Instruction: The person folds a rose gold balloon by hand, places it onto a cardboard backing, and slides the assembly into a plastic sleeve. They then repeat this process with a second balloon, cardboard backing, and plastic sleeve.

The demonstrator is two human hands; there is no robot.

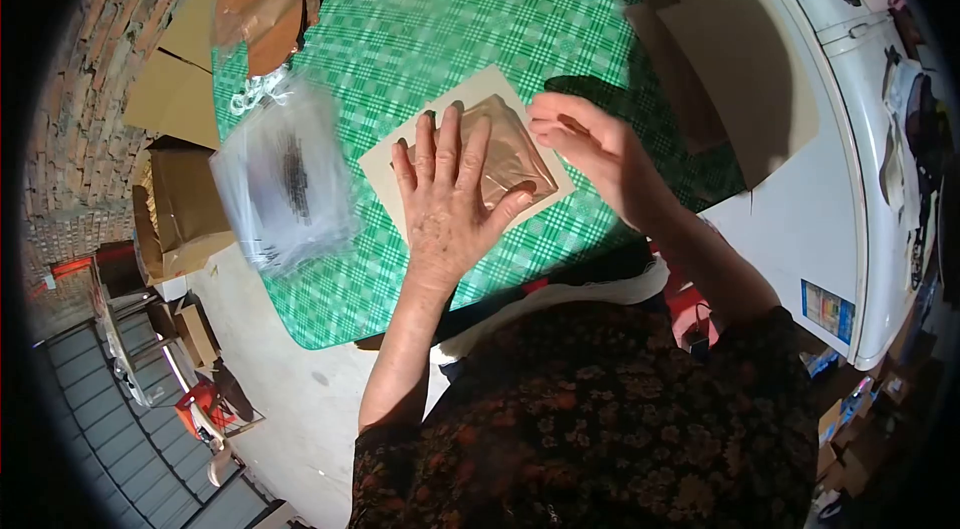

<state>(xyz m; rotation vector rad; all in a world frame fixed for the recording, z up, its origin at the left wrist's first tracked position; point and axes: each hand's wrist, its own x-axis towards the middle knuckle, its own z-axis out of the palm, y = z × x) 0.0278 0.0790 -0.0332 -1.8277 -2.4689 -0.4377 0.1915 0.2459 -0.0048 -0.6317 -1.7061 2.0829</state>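
Pressing evenly with your spread left hand steadies the shiny copper-coloured film on the square beige card towards the green-checked table's near edge, your bent right hand hovering apart.

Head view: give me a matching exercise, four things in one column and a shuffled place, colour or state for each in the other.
1. Left hand
2. Right hand
3. Clear plastic bags
4. Tablecloth

A. Green and white check
B. Fingers bent, right of the copper-coloured sheet
C. Stacked, left of both hands
D. Spread over the copper-coloured sheet

Pairs: 1-D, 2-B, 3-C, 4-A
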